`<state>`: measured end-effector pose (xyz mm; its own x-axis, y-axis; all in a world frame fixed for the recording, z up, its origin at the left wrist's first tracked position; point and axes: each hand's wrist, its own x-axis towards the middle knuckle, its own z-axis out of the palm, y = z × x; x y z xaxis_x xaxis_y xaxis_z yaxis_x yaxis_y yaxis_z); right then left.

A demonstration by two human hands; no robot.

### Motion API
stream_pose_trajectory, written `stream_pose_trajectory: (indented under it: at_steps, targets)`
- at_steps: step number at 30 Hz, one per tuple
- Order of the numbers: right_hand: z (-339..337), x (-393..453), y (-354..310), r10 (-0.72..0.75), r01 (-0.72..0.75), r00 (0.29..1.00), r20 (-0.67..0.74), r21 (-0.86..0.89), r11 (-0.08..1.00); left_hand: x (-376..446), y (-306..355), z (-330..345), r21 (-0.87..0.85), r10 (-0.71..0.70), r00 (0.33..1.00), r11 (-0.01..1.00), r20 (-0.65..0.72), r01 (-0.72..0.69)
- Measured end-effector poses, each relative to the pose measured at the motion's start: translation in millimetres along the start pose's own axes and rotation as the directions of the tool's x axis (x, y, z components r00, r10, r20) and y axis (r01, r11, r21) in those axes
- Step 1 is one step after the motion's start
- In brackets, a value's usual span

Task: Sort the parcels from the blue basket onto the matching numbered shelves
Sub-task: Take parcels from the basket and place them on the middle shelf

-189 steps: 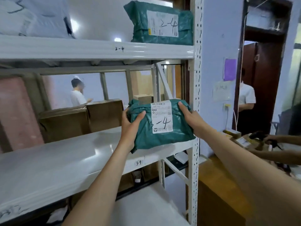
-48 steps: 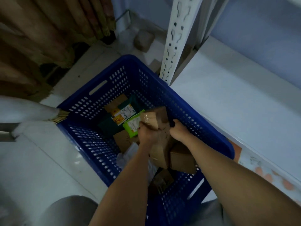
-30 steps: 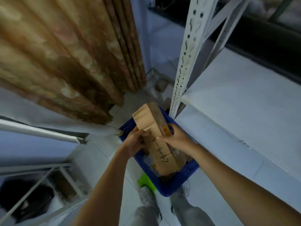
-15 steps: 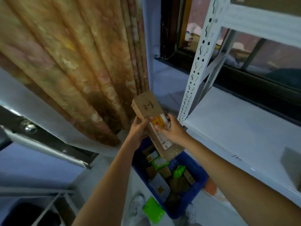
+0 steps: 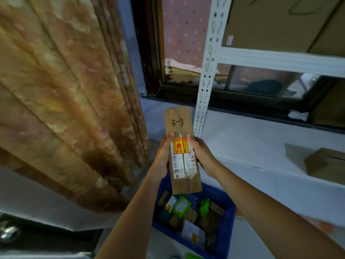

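Note:
A long brown cardboard parcel marked "3-3" by hand, with a red-and-yellow sticker and a white label, stands upright in front of me. My left hand grips its left side and my right hand grips its right side. Below it on the floor sits the blue basket, holding several small parcels in brown, green and white. The white shelf rack's post rises just right of the parcel.
A lower white shelf carries a brown box at the right. An upper shelf beam bears large cardboard boxes. A brownish curtain hangs at the left, beside a dark window frame.
Both hands lifted the brown parcel out of the basket and turned it upright, so its "3-3" marking faces me. My view rose from the basket toward the shelves.

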<state>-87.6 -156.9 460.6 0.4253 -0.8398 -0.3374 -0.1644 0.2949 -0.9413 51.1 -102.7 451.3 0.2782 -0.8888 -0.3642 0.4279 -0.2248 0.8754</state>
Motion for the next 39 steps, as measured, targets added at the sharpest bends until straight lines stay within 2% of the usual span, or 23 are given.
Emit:
stream_pose_trajectory:
  at_steps: [3, 6, 11, 21, 26, 32, 39]
  targets:
    - [-32.8, -16.0, -1.3, -0.029, 0.051, 0.981, -0.194, 0.109, 0.993, 3.3, -7.0, 49.5, 0.058, -0.030, 0.997, 0.998, 0.078, 0.026]
    - [-73.0, -37.4, 6.5, 0.006, 0.073, 0.930, -0.368, 0.200, 0.977, 1.0, -23.6, 103.3, 0.065, -0.023, 0.980, 0.998, 0.196, 0.011]
    - [-148.5, -89.8, 20.9, 0.015, 0.145, 0.830, -0.557, 0.242, 0.959, -14.5, -50.5, 190.6, 0.173, -0.030, 0.909, 0.984, 0.415, -0.046]
    - [-290.7, -208.3, 43.0, -0.003, 0.242, 0.705, -0.710, 0.236, 0.941, -94.6, -106.3, 352.8, 0.315, -0.049, 0.812, 0.934, 0.581, -0.169]
    - [-374.9, -279.8, 47.5, -0.040, 0.330, 0.644, -0.764, 0.230, 0.916, -146.6, -134.5, 447.2, 0.330, -0.039, 0.752, 0.913, 0.658, -0.241]
    - [-466.2, -348.5, 68.5, -0.037, 0.396, 0.547, -0.836, 0.219, 0.892, -198.2, -175.2, 545.5, 0.338, -0.070, 0.685, 0.903, 0.725, -0.264]
    - [-561.3, -389.0, 53.0, -0.076, 0.456, 0.452, -0.889, 0.157, 0.876, -214.0, -188.0, 657.2, 0.336, -0.075, 0.598, 0.879, 0.798, -0.338]
